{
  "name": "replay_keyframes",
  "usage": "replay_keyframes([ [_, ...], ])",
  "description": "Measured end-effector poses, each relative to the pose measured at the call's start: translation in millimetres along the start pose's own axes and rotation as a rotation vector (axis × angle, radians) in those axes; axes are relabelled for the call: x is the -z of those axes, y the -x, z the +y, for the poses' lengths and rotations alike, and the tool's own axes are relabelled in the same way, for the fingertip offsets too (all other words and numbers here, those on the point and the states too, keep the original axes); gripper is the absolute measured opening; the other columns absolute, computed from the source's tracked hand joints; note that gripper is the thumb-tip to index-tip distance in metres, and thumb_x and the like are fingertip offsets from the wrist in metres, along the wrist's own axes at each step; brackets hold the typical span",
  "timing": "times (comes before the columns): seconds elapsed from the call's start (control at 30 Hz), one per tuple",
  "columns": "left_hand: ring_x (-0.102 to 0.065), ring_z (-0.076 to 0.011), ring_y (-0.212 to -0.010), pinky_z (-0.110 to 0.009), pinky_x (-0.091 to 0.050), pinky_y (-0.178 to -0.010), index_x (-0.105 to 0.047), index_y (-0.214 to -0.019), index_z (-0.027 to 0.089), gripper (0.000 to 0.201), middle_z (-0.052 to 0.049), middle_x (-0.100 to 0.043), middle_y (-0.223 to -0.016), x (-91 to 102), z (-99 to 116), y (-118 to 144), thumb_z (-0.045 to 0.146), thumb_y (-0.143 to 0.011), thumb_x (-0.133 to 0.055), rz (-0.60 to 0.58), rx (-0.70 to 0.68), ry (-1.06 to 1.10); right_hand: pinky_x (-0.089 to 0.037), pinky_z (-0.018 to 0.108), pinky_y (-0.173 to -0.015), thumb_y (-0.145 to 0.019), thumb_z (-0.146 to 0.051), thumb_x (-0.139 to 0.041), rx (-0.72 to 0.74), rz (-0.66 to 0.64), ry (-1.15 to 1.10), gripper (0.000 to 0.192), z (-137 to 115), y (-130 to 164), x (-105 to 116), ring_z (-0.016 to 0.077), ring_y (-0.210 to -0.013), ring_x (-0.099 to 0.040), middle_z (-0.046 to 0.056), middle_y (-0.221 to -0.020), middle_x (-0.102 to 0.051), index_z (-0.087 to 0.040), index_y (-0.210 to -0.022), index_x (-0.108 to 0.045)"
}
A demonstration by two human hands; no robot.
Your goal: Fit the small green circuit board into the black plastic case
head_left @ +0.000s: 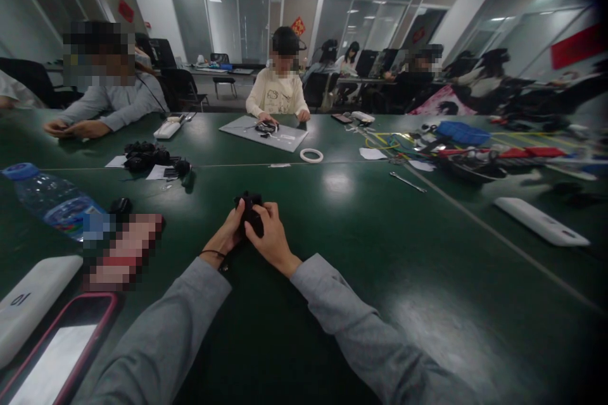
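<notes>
Both of my hands meet over the dark green table (361, 247), wrapped around a small black object (250, 212). My left hand (225, 237) grips its left side, with a thin dark band on the wrist. From the right, the fingers of my right hand (270, 237) curl over its top. Most of the object is hidden by my fingers, so its shape is unclear. Grey sleeves cover both forearms.
A phone with a pink case (57, 354), a white power bank (28, 304) and a water bottle (54, 202) lie at my left. Black parts (147, 157) sit further back. A white device (541, 221) lies right. Other people sit across the table, with cables and tools (456, 152).
</notes>
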State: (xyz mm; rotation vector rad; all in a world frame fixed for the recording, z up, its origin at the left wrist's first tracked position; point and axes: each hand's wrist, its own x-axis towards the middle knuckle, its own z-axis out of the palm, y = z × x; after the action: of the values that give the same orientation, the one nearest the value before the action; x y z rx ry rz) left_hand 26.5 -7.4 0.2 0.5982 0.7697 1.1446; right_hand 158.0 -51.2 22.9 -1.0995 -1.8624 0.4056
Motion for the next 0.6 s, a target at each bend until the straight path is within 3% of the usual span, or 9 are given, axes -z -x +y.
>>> replay_keyframes([
  [0.17, -0.063, -0.0251, -0.103, -0.035, -0.051, -0.090, -0.063, -0.104, 0.014, 0.077, -0.014, -0.069, -0.098, -5.7, 3, 2, 0.079, -0.072, -0.039, -0.024, 0.113, 0.071, -0.048, 0.038, -0.092, -0.087, -0.031, -0.050, 0.010, 0.064, 0.000, 0.035, -1, 2, 1, 0.0216, -0.106, -0.050, 0.009, -0.114, -0.041, -0.024, -0.122, -0.048],
  [0.37, -0.064, -0.0233, -0.099, -0.036, -0.051, -0.089, -0.063, -0.105, 0.015, 0.071, -0.011, -0.070, -0.094, -6.0, 9, 0, 0.075, -0.077, -0.037, 0.046, 0.058, 0.153, -0.041, 0.043, -0.102, -0.088, -0.028, -0.047, 0.079, 0.219, 0.001, 0.039, 2, 1, 9, 0.0234, -0.118, -0.042, 0.010, -0.121, -0.039, -0.024, -0.126, -0.044],
  [0.6, -0.059, -0.0233, -0.112, -0.038, -0.048, -0.094, -0.059, -0.117, 0.014, 0.069, -0.014, -0.065, -0.116, 0.6, 10, -4, 0.069, -0.083, -0.034, -0.086, -0.024, 0.239, -0.039, 0.042, -0.100, -0.089, -0.027, -0.045, -0.026, 0.307, 0.094, 0.037, 22, -9, 14, 0.0239, -0.115, -0.042, 0.011, -0.118, -0.040, -0.021, -0.125, -0.047],
])
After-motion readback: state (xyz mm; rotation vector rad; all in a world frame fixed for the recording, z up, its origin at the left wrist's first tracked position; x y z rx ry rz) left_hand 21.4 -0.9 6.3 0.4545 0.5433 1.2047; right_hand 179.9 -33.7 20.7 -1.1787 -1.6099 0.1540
